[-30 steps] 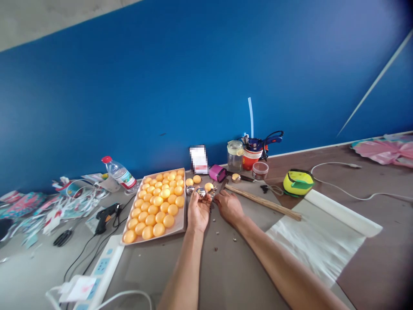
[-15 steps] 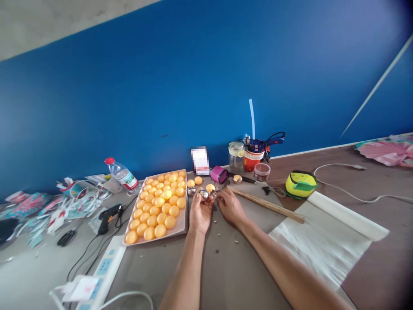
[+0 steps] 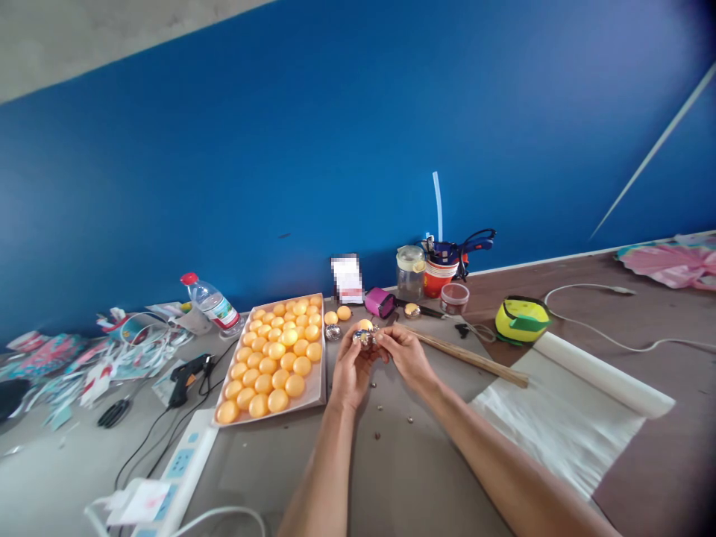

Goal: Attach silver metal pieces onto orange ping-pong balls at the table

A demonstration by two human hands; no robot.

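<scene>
My left hand (image 3: pixel 350 373) is closed around a small ball covered in shiny silver pieces (image 3: pixel 364 338), with some yellow-orange showing. The fingers of my right hand (image 3: pixel 411 358) pinch at the ball's right side; whatever lies between the fingertips is too small to make out. Just behind the hands an orange ball (image 3: pixel 365 324) is partly hidden. Left of them sits another silver-covered ball (image 3: pixel 333 333), close to a plain orange ball (image 3: pixel 343 313). A partly silvered ball (image 3: pixel 412 310) lies farther back. Several tiny shiny bits (image 3: pixel 410 420) are scattered on the table below the hands.
A white tray (image 3: pixel 323 384) of orange balls stands at left, beside a power strip (image 3: pixel 184 466) and glue gun (image 3: pixel 183 379). A wooden stick (image 3: pixel 470 356) lies at right, near a white sheet roll (image 3: pixel 604 373). Behind are a purple container (image 3: pixel 380 302) and jar (image 3: pixel 410 276).
My right hand has come up off the table and moved left to the silver-covered ball. My left hand has lifted and turned slightly rightward with the ball in it.
</scene>
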